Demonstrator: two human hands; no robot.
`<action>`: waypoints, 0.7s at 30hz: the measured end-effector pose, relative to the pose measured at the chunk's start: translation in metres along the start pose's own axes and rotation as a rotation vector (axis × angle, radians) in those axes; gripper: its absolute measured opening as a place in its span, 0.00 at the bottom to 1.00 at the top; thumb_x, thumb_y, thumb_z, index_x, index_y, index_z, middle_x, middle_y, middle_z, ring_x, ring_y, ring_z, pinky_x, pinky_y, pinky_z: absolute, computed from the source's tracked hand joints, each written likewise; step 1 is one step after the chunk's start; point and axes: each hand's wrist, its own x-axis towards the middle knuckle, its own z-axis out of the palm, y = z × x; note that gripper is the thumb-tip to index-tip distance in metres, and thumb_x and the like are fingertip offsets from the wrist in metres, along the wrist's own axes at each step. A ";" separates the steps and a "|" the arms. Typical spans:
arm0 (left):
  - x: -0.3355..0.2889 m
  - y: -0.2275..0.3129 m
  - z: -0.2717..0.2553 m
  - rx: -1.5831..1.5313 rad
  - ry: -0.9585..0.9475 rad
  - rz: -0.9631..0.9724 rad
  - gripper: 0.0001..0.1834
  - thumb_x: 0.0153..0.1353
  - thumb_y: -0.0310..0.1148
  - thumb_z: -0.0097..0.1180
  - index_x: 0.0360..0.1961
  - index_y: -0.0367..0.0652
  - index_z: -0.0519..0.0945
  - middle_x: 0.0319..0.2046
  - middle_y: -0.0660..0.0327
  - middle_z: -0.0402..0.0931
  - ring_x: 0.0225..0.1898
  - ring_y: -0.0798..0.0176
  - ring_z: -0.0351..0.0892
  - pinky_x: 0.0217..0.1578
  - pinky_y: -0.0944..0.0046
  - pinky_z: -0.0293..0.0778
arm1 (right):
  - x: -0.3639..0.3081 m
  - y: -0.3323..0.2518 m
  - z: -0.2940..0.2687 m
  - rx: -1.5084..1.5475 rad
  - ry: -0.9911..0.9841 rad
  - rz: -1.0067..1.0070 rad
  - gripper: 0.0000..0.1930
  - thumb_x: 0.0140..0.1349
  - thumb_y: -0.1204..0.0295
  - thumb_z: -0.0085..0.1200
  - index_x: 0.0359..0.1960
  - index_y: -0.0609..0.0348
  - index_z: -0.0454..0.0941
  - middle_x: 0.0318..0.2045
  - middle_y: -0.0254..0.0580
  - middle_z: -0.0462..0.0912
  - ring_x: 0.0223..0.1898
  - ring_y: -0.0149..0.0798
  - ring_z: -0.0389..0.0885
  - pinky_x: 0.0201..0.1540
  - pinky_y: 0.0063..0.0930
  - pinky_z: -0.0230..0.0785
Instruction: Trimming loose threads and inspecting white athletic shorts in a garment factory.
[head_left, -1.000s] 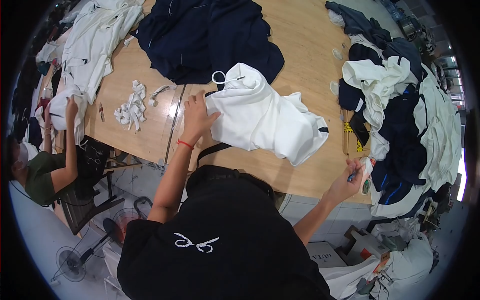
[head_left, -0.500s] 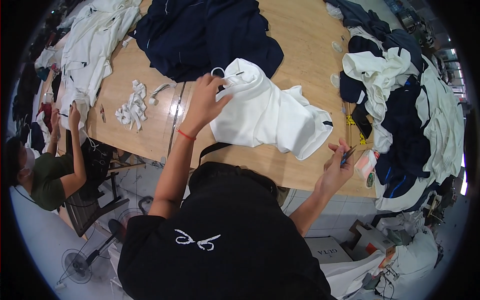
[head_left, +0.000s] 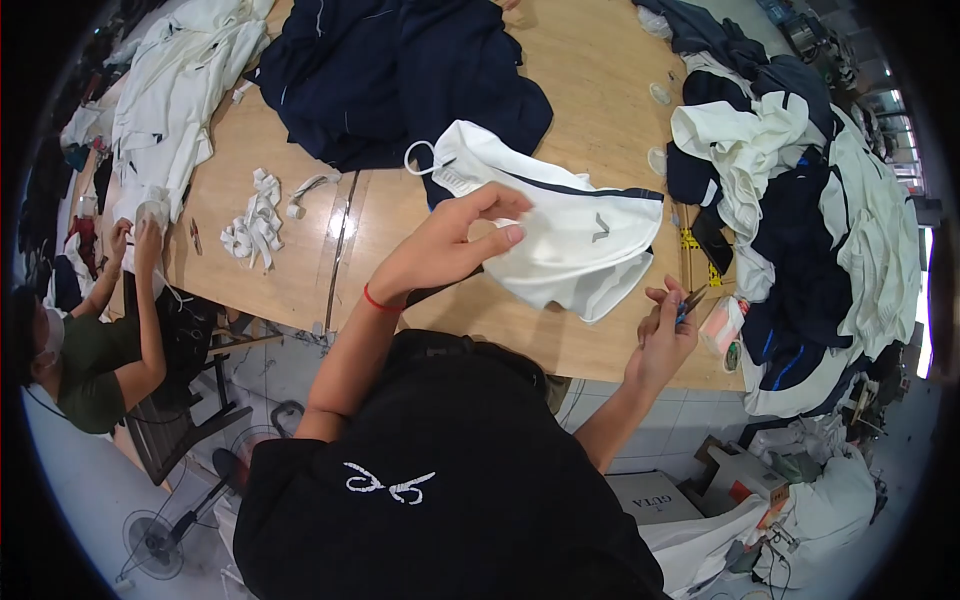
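One white knit garment with a dark stripe [head_left: 560, 235] lies on the wooden tabletop [head_left: 590, 80], under inspection and untrimmed: left hand [head_left: 450, 245] open-fingered at its edge, right hand [head_left: 668, 320] gripping small blue-handled snips [head_left: 690, 298], mixed garment piles [head_left: 800, 200] apparently awaiting.

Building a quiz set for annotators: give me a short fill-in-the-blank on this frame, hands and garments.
1. The left hand hovers with its fingers spread over a ____ garment with a dark stripe.
2. The right hand holds small ____ near the table edge.
3. The left wrist wears a ____ band.
4. Behind the garment lies a pile of ____ cloth.

Missing words: white; snips; red; navy
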 end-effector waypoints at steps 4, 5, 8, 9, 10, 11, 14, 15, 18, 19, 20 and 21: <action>-0.016 -0.041 -0.007 0.457 0.044 -0.109 0.12 0.70 0.31 0.66 0.48 0.34 0.85 0.43 0.56 0.87 0.47 0.63 0.85 0.51 0.62 0.79 | 0.006 0.030 -0.022 -0.049 0.038 0.145 0.14 0.79 0.67 0.56 0.54 0.66 0.82 0.37 0.42 0.88 0.16 0.14 0.57 0.17 0.15 0.47; -0.020 -0.045 -0.002 0.352 0.138 -0.091 0.09 0.68 0.32 0.66 0.42 0.37 0.87 0.40 0.55 0.87 0.41 0.58 0.86 0.46 0.60 0.80 | 0.005 0.034 -0.028 -0.089 0.054 0.177 0.14 0.79 0.66 0.56 0.52 0.66 0.83 0.36 0.42 0.88 0.16 0.14 0.57 0.17 0.15 0.47; -0.028 -0.049 0.008 0.284 0.117 -0.122 0.10 0.68 0.30 0.67 0.46 0.35 0.86 0.40 0.57 0.87 0.39 0.65 0.85 0.44 0.65 0.79 | 0.002 0.044 -0.038 -0.152 0.057 0.221 0.11 0.77 0.68 0.57 0.50 0.63 0.84 0.34 0.36 0.88 0.14 0.14 0.56 0.16 0.18 0.42; -0.027 -0.050 0.012 0.281 0.113 -0.121 0.10 0.68 0.30 0.67 0.46 0.35 0.86 0.40 0.57 0.87 0.39 0.65 0.85 0.44 0.65 0.79 | 0.005 0.048 -0.039 -0.196 0.030 0.222 0.11 0.76 0.68 0.58 0.51 0.63 0.85 0.34 0.35 0.89 0.16 0.16 0.59 0.17 0.20 0.46; -0.025 -0.052 0.019 0.262 0.107 -0.127 0.09 0.68 0.30 0.67 0.45 0.36 0.86 0.39 0.56 0.87 0.38 0.62 0.86 0.43 0.64 0.80 | 0.011 0.058 -0.038 -0.198 0.034 0.221 0.11 0.76 0.68 0.58 0.51 0.63 0.85 0.34 0.35 0.89 0.16 0.16 0.59 0.17 0.20 0.46; -0.022 -0.052 0.026 0.243 0.096 -0.129 0.09 0.67 0.30 0.67 0.43 0.36 0.87 0.38 0.54 0.86 0.38 0.59 0.87 0.42 0.62 0.80 | 0.018 0.074 -0.036 -0.228 -0.011 0.262 0.12 0.76 0.69 0.60 0.51 0.64 0.85 0.35 0.36 0.89 0.21 0.17 0.66 0.22 0.19 0.54; -0.013 -0.032 0.042 0.264 -0.103 -0.136 0.09 0.67 0.30 0.67 0.44 0.36 0.86 0.38 0.53 0.86 0.38 0.57 0.87 0.41 0.61 0.80 | 0.032 0.120 -0.025 -0.203 -0.008 0.268 0.13 0.73 0.70 0.63 0.52 0.67 0.85 0.39 0.38 0.89 0.31 0.23 0.76 0.34 0.21 0.68; -0.013 -0.035 0.044 0.277 -0.177 -0.026 0.10 0.67 0.32 0.66 0.45 0.36 0.85 0.39 0.51 0.86 0.39 0.54 0.87 0.41 0.59 0.80 | 0.032 0.126 -0.014 -0.147 0.035 0.239 0.14 0.72 0.71 0.64 0.53 0.69 0.84 0.41 0.39 0.89 0.37 0.26 0.81 0.41 0.22 0.73; -0.017 -0.035 0.048 0.310 -0.257 -0.009 0.11 0.68 0.33 0.66 0.45 0.36 0.85 0.40 0.50 0.86 0.40 0.52 0.87 0.42 0.56 0.80 | 0.032 0.126 0.004 -0.117 0.055 0.299 0.16 0.69 0.73 0.67 0.54 0.71 0.84 0.44 0.40 0.88 0.43 0.30 0.83 0.50 0.23 0.75; -0.020 -0.036 0.047 0.312 -0.264 -0.066 0.12 0.68 0.34 0.67 0.45 0.36 0.85 0.41 0.50 0.86 0.41 0.51 0.87 0.43 0.56 0.81 | 0.032 0.128 0.008 -0.114 0.056 0.299 0.16 0.69 0.73 0.67 0.54 0.71 0.84 0.44 0.40 0.88 0.43 0.30 0.83 0.50 0.23 0.75; -0.023 -0.038 0.046 0.315 -0.267 -0.066 0.12 0.68 0.34 0.67 0.45 0.36 0.85 0.41 0.50 0.86 0.41 0.51 0.87 0.43 0.56 0.81 | 0.031 0.128 0.011 -0.131 0.047 0.240 0.16 0.69 0.73 0.67 0.55 0.69 0.83 0.41 0.36 0.87 0.34 0.25 0.76 0.37 0.20 0.67; -0.026 -0.041 0.043 0.314 -0.260 -0.084 0.13 0.68 0.34 0.67 0.47 0.36 0.85 0.42 0.50 0.86 0.42 0.51 0.87 0.44 0.57 0.81 | 0.030 0.128 0.014 -0.147 0.040 0.181 0.17 0.70 0.73 0.67 0.56 0.68 0.83 0.38 0.32 0.86 0.24 0.19 0.70 0.24 0.17 0.59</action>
